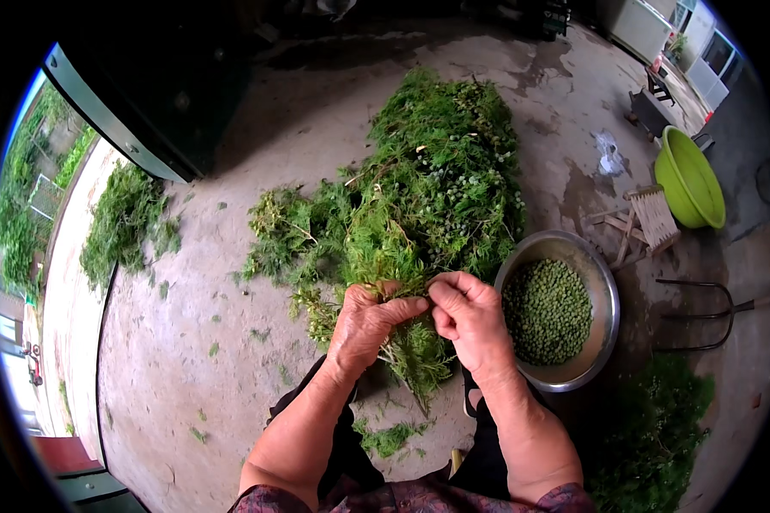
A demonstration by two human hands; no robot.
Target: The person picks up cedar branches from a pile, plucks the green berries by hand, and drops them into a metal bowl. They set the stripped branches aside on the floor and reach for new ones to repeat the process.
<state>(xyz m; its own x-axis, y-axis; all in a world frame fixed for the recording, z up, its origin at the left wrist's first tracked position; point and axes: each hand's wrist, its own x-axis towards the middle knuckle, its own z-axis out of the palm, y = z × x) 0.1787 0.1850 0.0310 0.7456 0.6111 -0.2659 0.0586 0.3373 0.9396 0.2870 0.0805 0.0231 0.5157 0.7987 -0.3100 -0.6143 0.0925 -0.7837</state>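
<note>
My left hand [364, 325] grips a leafy green sprig [415, 355] by its stem, the tip hanging down toward my lap. My right hand [466, 316] pinches at the top of the same sprig, fingertips touching my left thumb. Just beyond both hands lies a big heap of green branches [428, 179] studded with small round green seeds, spread on the concrete floor [214, 342]. To the right of my right hand stands a round metal bowl [603, 282] holding a layer of picked green seeds [546, 312].
A smaller pile of greens [124, 222] lies far left by a dark green door edge [111, 120]. A lime plastic basin [689, 179], a small wooden stool [650, 218] and a metal fork tool [701, 312] sit at the right. Stripped greens [650, 436] lie lower right.
</note>
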